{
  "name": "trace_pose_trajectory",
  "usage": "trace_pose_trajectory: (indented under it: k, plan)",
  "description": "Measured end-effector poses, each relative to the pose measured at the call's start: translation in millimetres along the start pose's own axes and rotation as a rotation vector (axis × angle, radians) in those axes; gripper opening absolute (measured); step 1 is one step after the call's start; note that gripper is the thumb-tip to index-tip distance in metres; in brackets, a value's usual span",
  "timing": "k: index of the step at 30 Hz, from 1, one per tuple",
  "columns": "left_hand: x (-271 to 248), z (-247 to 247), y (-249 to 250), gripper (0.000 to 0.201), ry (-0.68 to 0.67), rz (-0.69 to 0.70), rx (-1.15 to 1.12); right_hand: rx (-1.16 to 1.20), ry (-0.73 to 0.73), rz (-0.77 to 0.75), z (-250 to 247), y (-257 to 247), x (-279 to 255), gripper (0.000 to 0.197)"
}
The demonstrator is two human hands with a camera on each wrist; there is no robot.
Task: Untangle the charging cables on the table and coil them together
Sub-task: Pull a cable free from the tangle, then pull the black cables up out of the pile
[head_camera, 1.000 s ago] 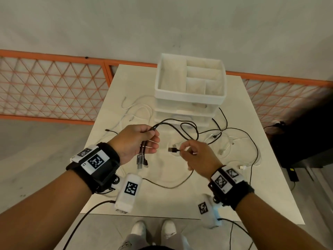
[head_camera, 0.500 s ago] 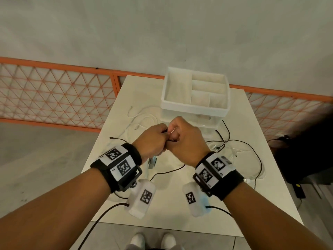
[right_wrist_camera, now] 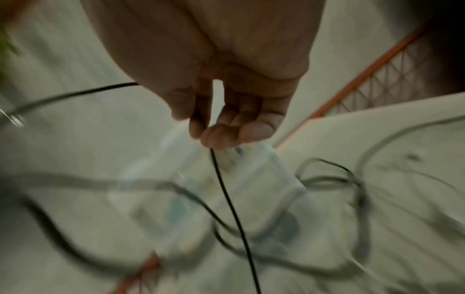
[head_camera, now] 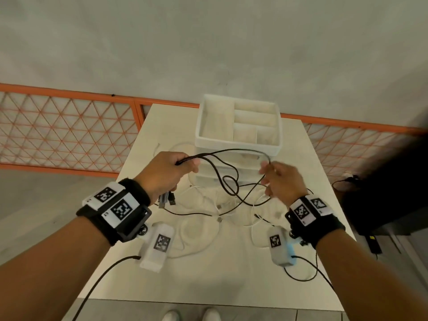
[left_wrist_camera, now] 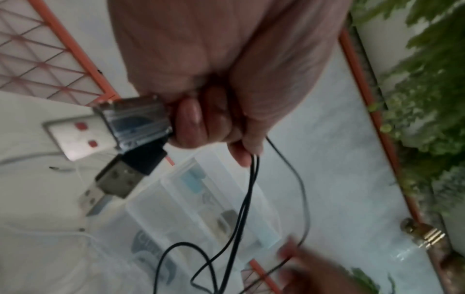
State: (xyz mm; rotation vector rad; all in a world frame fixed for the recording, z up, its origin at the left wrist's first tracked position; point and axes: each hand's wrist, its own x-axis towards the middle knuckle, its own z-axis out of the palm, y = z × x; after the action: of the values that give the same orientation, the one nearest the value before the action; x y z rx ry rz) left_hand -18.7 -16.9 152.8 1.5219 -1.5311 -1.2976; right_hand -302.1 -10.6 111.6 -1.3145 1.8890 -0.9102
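left hand (left_wrist_camera: 226, 65): black cables (left_wrist_camera: 251, 191) and USB plugs (left_wrist_camera: 113, 181) are gripped | clear box (left_wrist_camera: 201, 208) seen below on bench (left_wrist_camera: 37, 228)

Matt cords, bright plugs, pale plastic

In my left hand (left_wrist_camera: 214, 83) the black cables (head_camera: 222, 179) look thin, smooth and rubbery, with a dull sheen; their USB plugs (left_wrist_camera: 118, 179) are bare shiny metal, one in a ribbed, glossy silver shell (left_wrist_camera: 135, 121). The white cables (head_camera: 201, 230) look smooth and matt. My bench (head_camera: 208, 279) is plain, matt off-white; the organiser box (head_camera: 238, 126) is milky, slightly translucent plastic.
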Motion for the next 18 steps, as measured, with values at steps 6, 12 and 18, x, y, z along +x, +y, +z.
trace_pose_trajectory:
  k: [6,12,18]
  plan:
    - [5,2,-11,0.027,0.104,-0.078,-0.250,0.123,0.170,0.053,-36,-29,22,0.031]
    - [6,-10,-9,0.019,0.022,-0.063,-0.375,0.146,0.135,-0.038,-48,-30,29,0.023]
    - [3,-8,-15,0.018,-0.023,-0.066,-0.395,0.057,0.266,-0.354,-78,-65,42,0.026]
